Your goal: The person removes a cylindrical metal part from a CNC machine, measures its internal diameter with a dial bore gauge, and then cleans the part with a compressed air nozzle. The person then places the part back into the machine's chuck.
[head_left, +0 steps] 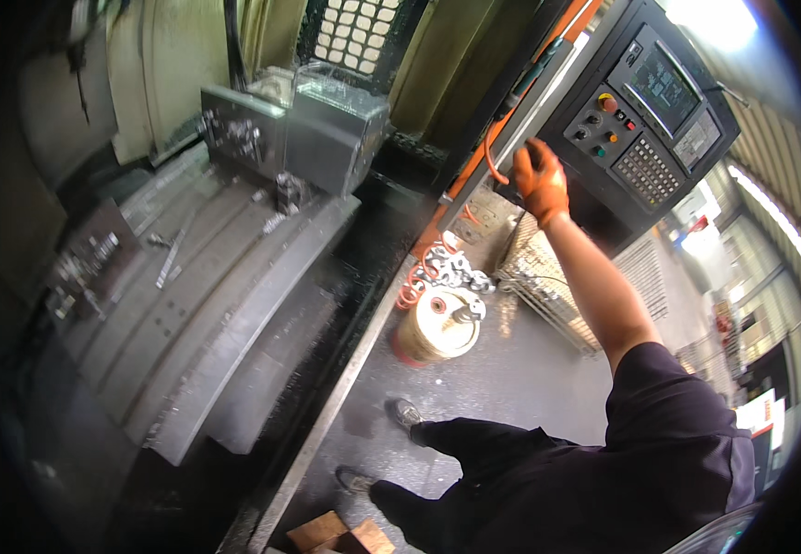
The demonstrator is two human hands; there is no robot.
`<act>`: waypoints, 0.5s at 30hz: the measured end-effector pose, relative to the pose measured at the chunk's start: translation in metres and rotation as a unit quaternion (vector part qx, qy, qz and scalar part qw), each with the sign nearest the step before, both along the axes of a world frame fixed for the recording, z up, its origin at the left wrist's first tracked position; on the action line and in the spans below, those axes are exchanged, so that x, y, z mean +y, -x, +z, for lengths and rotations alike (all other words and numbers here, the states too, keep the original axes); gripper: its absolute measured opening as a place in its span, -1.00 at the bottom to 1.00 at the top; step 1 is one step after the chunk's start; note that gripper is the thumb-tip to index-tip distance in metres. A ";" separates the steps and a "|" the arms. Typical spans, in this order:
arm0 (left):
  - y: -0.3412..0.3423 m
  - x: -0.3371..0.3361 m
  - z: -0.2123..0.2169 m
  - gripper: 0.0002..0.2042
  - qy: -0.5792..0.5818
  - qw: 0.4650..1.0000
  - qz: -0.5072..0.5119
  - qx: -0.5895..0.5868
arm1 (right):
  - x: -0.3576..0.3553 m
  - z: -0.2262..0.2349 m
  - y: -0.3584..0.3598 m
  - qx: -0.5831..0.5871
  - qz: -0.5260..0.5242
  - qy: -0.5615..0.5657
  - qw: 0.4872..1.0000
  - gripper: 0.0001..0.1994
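My right hand (541,186), in an orange work glove, reaches up beside the lower left corner of a machine control panel (603,125). Its fingers are bent and apart, with nothing visible between them. A thin orange hose (495,162) curves down just left of the fingers, close to the orange-edged door frame (474,175). Buttons, a red knob (607,102) and a lit screen (663,85) are on the panel, to the right of the hand. My left hand is out of the picture.
Left, inside the machine, lies a slotted metal table (188,277) with a grey block fixture (331,129) and scattered shavings. A white-topped bucket (439,323) stands by the sill, below coiled orange hose (410,294) and metal parts (451,268). A wire basket (548,291) and cardboard (319,531) are nearby.
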State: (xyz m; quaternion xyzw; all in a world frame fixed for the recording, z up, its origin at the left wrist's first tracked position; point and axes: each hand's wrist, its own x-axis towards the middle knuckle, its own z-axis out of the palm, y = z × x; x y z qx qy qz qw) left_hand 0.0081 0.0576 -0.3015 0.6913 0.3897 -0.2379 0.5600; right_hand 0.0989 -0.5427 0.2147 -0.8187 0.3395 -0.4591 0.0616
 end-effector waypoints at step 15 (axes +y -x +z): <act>-0.027 -0.087 0.337 -0.77 -0.181 0.761 -0.289 -0.552 | -0.069 0.143 -0.075 -0.266 0.170 -0.076 0.946 -0.77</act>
